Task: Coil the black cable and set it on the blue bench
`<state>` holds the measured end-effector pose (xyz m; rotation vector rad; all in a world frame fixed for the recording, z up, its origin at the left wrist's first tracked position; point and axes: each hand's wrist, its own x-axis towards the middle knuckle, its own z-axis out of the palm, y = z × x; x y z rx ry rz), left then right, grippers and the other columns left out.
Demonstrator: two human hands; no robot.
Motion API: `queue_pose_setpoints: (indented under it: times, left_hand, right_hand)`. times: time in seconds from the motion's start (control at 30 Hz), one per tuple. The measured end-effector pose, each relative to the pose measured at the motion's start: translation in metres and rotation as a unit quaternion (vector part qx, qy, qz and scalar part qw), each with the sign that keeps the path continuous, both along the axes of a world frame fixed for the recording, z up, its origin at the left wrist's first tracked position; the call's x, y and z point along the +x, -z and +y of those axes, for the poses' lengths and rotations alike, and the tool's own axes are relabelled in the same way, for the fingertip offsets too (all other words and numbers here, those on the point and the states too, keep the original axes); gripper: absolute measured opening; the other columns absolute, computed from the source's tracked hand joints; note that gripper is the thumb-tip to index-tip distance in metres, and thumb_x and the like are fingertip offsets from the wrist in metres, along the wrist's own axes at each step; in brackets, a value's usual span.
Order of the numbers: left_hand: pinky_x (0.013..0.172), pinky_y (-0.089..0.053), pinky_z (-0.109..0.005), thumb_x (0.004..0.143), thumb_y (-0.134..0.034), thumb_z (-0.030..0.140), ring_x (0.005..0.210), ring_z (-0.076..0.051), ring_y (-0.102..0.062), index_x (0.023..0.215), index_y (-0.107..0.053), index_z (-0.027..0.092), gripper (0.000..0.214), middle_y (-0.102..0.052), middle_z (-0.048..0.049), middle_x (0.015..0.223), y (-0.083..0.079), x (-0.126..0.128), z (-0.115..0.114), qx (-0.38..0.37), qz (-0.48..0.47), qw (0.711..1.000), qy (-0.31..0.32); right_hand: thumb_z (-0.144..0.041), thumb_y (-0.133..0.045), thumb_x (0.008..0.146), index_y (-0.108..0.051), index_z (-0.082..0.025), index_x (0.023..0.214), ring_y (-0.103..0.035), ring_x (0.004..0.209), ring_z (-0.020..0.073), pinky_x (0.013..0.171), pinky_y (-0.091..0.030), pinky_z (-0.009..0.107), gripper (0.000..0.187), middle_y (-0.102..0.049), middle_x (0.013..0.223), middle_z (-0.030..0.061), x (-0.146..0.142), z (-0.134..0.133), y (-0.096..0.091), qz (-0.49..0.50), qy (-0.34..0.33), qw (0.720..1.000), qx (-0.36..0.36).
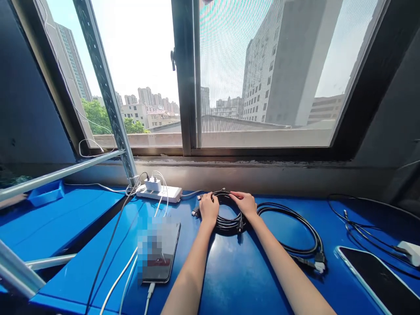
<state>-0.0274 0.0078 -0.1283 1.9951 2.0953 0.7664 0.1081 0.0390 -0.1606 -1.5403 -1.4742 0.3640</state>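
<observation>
A thick coil of black cable (229, 228) lies on the blue tabletop, with plug ends sticking out at its left and lower right. My left hand (209, 208) is closed round the coil's left side. On the upper right side of the same coil, my right hand (245, 204) grips the strands between thumb and fingers. Just right of my right forearm lies a second, looser coil of black cable (297, 209), its plugs at the lower right. The palms hide parts of the first coil.
Left of my arms, a phone (164, 258) lies with a white cable plugged in. Behind it sits a white power strip (172, 194) with chargers. Another phone (377, 275) and a white adapter (410, 253) are at the right. A metal shelf post (110, 96) stands at left.
</observation>
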Motion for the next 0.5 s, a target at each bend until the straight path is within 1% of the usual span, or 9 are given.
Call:
queue_pose_setpoints:
  times: [0.1,0.2,0.3,0.5]
  left_hand:
    - [0.099,-0.042,-0.029,0.090,-0.035,0.016,0.116,-0.021,-0.056,0.127,-0.057,0.010,0.043,-0.059,-0.0136,0.128,0.001,0.001,-0.003,0.004,0.020,1.000,0.003]
    - [0.100,-0.041,-0.033,0.088,-0.039,0.018,0.118,-0.025,-0.055,0.131,-0.053,0.009,0.046,-0.056,-0.0156,0.132,0.003,0.002,-0.006,0.005,0.045,0.999,0.011]
    - [0.101,-0.040,-0.035,0.088,-0.039,0.018,0.121,-0.026,-0.052,0.133,-0.050,0.009,0.048,-0.053,-0.0162,0.135,0.003,0.003,-0.008,0.003,0.062,0.998,0.016]
    - [0.101,-0.040,-0.034,0.088,-0.037,0.017,0.122,-0.025,-0.052,0.135,-0.049,0.011,0.048,-0.053,-0.0153,0.135,0.000,0.003,-0.011,-0.004,0.071,0.997,0.024]
  right_hand:
    - [-0.027,-0.059,0.074,-0.076,-0.024,0.087,-0.070,0.090,0.0240,0.080,-0.055,0.035,0.022,-0.074,0.094,0.0047,0.002,-0.005,0.004,0.034,-0.027,0.999,0.009]
    - [-0.022,-0.058,0.074,-0.075,-0.024,0.092,-0.068,0.098,0.0233,0.090,-0.052,0.036,0.025,-0.073,0.101,0.0041,0.003,-0.009,0.005,0.058,-0.038,0.997,0.017]
    - [-0.018,-0.056,0.075,-0.075,-0.024,0.095,-0.067,0.101,0.0227,0.093,-0.050,0.036,0.028,-0.072,0.105,0.0044,0.002,-0.012,0.004,0.074,-0.040,0.996,0.016]
    - [-0.015,-0.054,0.076,-0.073,-0.022,0.102,-0.065,0.106,0.0216,0.098,-0.047,0.035,0.033,-0.070,0.110,0.0052,0.002,-0.017,0.004,0.087,-0.046,0.995,0.007]
